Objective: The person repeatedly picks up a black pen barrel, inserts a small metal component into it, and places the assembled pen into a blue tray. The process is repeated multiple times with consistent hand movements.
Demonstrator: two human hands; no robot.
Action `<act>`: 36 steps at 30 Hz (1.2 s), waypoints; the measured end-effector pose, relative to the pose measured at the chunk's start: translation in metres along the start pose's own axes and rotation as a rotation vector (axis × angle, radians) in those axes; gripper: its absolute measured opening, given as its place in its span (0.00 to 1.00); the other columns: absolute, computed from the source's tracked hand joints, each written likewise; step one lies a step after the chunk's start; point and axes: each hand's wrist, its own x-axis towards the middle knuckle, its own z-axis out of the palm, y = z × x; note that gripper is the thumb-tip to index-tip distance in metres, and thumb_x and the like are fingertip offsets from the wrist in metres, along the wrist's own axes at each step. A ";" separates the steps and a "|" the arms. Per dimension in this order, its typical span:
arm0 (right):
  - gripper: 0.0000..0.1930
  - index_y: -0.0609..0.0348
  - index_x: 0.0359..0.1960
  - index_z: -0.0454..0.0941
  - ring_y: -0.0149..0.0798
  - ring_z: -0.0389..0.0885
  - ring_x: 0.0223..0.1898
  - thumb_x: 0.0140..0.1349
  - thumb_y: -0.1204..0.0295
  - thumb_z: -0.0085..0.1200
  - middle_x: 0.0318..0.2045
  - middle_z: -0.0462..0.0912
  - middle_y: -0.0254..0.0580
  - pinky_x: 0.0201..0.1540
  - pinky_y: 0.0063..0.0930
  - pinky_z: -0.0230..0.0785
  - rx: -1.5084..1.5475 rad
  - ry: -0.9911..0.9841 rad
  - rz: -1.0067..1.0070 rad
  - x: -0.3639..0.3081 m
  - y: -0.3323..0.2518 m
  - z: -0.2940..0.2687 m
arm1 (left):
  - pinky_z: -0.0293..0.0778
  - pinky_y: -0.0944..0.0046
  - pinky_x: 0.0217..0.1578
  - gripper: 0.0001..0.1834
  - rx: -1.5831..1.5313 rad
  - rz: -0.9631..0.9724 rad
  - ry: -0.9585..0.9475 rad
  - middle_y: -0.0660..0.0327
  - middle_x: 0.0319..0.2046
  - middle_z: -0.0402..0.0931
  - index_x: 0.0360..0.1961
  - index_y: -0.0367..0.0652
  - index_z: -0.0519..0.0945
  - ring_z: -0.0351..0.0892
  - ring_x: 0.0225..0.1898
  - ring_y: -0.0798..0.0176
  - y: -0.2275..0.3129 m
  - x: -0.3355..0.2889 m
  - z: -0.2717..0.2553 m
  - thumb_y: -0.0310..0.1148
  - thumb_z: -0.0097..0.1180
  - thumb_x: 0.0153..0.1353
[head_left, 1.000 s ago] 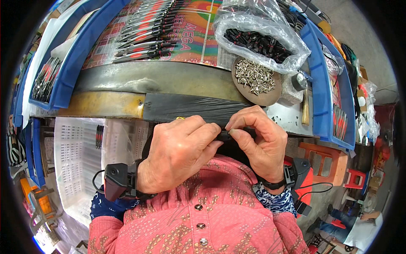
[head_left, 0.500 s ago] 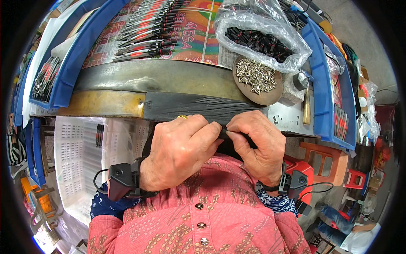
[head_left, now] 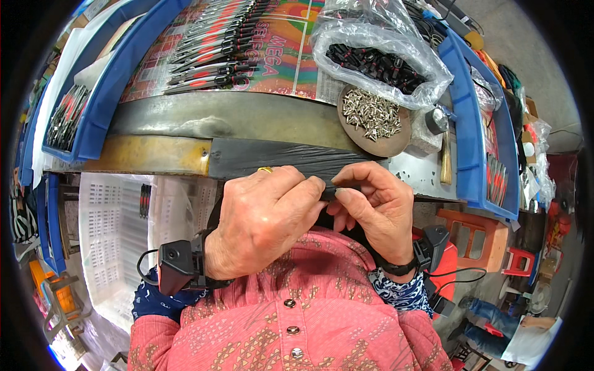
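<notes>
In front of my body, close to the bench's near edge, both hands meet at a small black part (head_left: 328, 193), mostly covered by my fingers. My left hand (head_left: 266, 216), with a gold-coloured ring, is closed on it, knuckles up. From the right, my right hand (head_left: 380, 213) pinches its end between thumb and forefinger, the other fingers curled loosely below. The part's exact kind cannot be made out. Just beyond lies a black wrapped strip (head_left: 278, 157) along the bench edge. A round brown dish (head_left: 396, 143) of small silver metal pieces (head_left: 371, 114) stands beyond my right hand.
Slim silver, red and black pen-like pieces (head_left: 213, 52) lie in a row at the back. A clear bag (head_left: 433, 86) holds black parts (head_left: 377, 68). Blue bins (head_left: 105, 102) flank the bench. A white crate (head_left: 114, 235) stands at left, an orange stool (head_left: 479, 241) at right.
My right hand's fingers have loosened and spread a little, its wrist turning. My left hand stays nearly in place. The bench scene has shifted slightly in view.
</notes>
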 end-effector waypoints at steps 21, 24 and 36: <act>0.04 0.69 0.38 0.76 0.27 0.80 0.20 0.66 0.79 0.55 0.24 0.81 0.41 0.20 0.17 0.72 0.044 0.117 -0.004 0.003 0.006 0.011 | 0.73 0.60 0.23 0.14 0.019 0.075 0.034 0.60 0.25 0.74 0.35 0.39 0.80 0.77 0.23 0.57 -0.003 -0.005 0.010 0.25 0.66 0.44; 0.05 0.69 0.39 0.76 0.27 0.80 0.20 0.66 0.78 0.56 0.25 0.81 0.41 0.20 0.17 0.71 0.082 0.141 -0.030 0.003 0.011 0.013 | 0.73 0.60 0.22 0.13 0.033 0.075 0.054 0.60 0.24 0.72 0.35 0.40 0.79 0.76 0.22 0.57 -0.004 -0.005 0.012 0.26 0.65 0.45; 0.04 0.65 0.36 0.75 0.24 0.77 0.18 0.65 0.78 0.57 0.22 0.80 0.37 0.19 0.14 0.67 0.119 0.079 0.044 0.003 0.008 0.004 | 0.73 0.60 0.24 0.15 0.025 0.044 -0.003 0.59 0.25 0.78 0.34 0.38 0.81 0.79 0.24 0.57 0.001 -0.003 0.009 0.23 0.68 0.41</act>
